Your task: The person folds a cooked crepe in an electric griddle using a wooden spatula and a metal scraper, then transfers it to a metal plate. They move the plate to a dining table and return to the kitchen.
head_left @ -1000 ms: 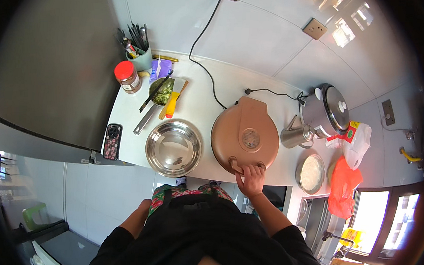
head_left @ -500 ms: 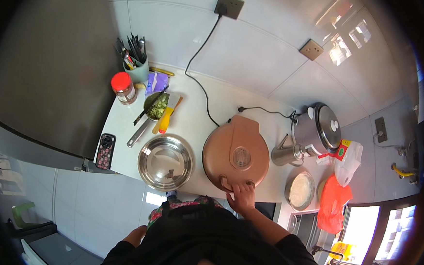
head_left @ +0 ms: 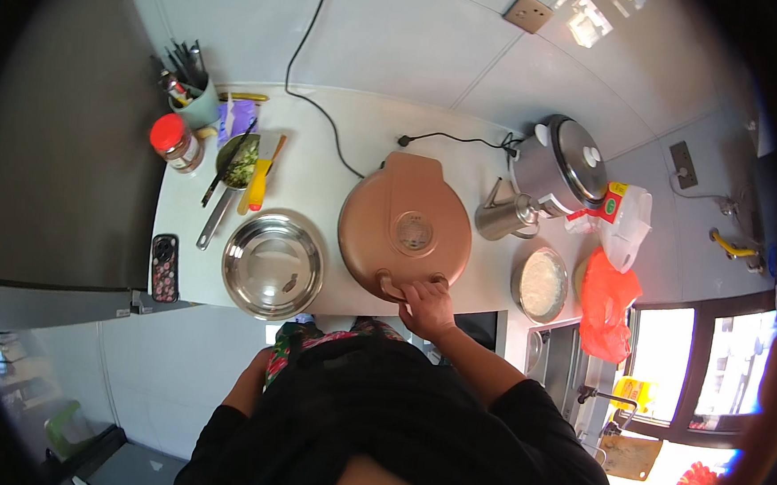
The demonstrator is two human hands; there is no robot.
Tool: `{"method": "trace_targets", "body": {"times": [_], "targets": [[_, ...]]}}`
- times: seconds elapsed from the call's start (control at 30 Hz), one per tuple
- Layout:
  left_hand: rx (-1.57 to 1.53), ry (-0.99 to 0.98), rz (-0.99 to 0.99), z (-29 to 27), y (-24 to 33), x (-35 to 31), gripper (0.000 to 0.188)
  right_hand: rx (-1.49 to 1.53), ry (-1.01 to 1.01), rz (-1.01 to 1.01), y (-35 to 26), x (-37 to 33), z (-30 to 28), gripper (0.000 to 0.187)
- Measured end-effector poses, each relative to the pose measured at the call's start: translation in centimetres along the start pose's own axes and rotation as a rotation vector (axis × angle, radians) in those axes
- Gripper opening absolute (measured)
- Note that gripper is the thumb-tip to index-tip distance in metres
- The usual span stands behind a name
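A round copper-coloured electric griddle [head_left: 407,230] sits with its lid down at the front of the counter. My right hand [head_left: 429,308] is at its front edge, fingers curled over the lid's handle [head_left: 392,287]. Of my left arm only the forearm [head_left: 249,381] shows beside my dark clothing; the hand itself is hidden. Left of the griddle stands a wide steel basin [head_left: 273,267] with nothing in it. Behind the basin is a small pot of chopped greens [head_left: 240,162], with chopsticks and a yellow-handled scraper [head_left: 259,177] lying across or against it.
A red-lidded jar [head_left: 177,143], a utensil cup [head_left: 197,102] and a phone [head_left: 164,269] line the left end. To the right are a steel jug [head_left: 506,216], a cooker [head_left: 558,164], a bowl of white contents [head_left: 541,286] and a red bag [head_left: 607,305]. A black cord [head_left: 325,119] runs behind the griddle.
My view has shifted, so the counter sits higher and further left in the picture. My right hand stays at the griddle's handle, and the lid is still down.
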State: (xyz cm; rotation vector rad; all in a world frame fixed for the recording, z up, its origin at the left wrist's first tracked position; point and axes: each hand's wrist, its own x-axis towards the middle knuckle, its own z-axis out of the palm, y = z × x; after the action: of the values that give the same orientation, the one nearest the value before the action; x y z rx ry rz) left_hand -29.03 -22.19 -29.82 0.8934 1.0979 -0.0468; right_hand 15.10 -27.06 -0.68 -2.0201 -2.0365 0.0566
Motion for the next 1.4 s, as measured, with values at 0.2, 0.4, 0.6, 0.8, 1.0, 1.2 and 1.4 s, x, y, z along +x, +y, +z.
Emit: {"method": "trace_targets", "body": {"times": [0.2, 0.4, 0.6, 0.8, 1.0, 1.2, 1.4], "targets": [[0.385, 0.086, -0.025, 0.3, 2.1, -1.0, 0.044, 0.037, 0.035, 0.029, -0.6, 0.2, 0.1, 0.028], [0.368, 0.154, -0.118, 0.9, 2.1, -3.6, 0.047, 0.008, 0.081, -0.008, -0.5, 0.4, 0.4, 0.029], [0.591, 0.11, -0.176, 0.4, 0.2, -4.1, 0.045, 0.003, 0.064, -0.024, -0.4, 0.6, 0.3, 0.027], [0.888, 0.049, -0.061, 0.1, 1.2, -3.6, 0.043, -0.002, 0.072, -0.048, -0.2, 0.6, 0.3, 0.025], [0.638, 0.155, -0.08, 0.2, 0.6, -2.5, 0.041, 0.015, 0.093, -0.029, -0.2, 0.4, 0.5, 0.027], [0.625, 0.131, -0.063, -0.2, -0.4, -1.8, 0.039, 0.019, 0.102, -0.026, -0.2, 0.5, 0.4, 0.029], [0.575, 0.192, -0.088, -0.3, -0.5, -1.7, 0.04, 0.012, 0.088, -0.02, -0.3, 0.5, 0.3, 0.027]]}}
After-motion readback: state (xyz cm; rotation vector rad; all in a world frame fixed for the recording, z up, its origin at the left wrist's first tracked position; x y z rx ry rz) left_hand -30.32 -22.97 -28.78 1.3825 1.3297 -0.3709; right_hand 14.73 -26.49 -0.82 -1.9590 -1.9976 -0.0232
